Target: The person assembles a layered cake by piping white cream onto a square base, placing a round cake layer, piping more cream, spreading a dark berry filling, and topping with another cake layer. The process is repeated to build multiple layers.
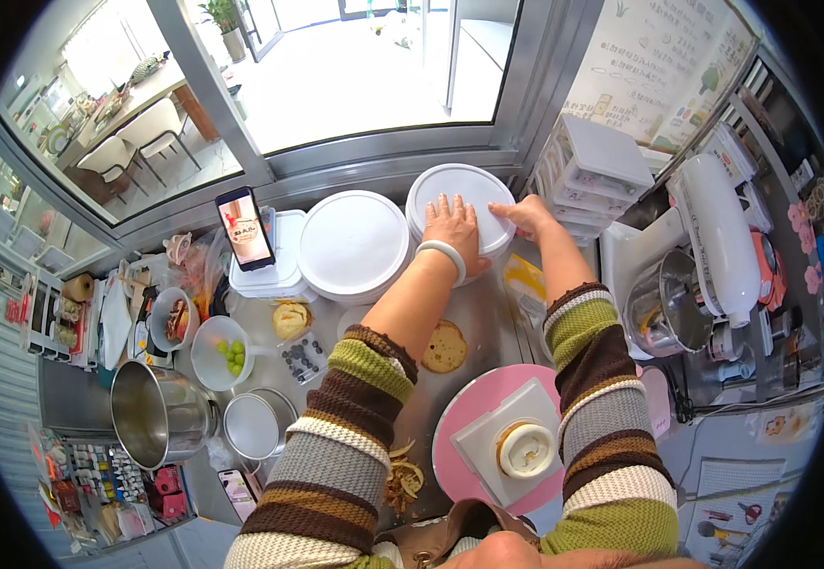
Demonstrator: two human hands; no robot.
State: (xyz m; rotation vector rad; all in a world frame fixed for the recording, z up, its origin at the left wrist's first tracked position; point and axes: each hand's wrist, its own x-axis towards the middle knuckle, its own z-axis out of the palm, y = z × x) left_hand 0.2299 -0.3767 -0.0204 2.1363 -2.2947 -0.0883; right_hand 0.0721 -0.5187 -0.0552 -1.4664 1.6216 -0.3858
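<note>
My left hand (451, 226) lies spread on the white lid of a round tub (447, 181) by the window. At that lid's right edge rests my right hand (528, 215), its thumb on top and its fingers partly hidden beyond the rim. Left of it stands another lidded round tub (353, 242). A round slice of cake (444, 346) lies on the steel table near my left forearm. Closer to me, a small cake with white cream (528, 451) sits on a pale square board (472, 437), which rests on a pink turntable (454, 405).
At right stand a white stand mixer (714, 235) and plastic drawers (600, 160). Leftward are a phone (244, 227), a bowl of green grapes (205, 355), blueberries (303, 358), a deep steel pot (163, 412) and a round tin (252, 427). Cake trimmings (405, 480) lie before me.
</note>
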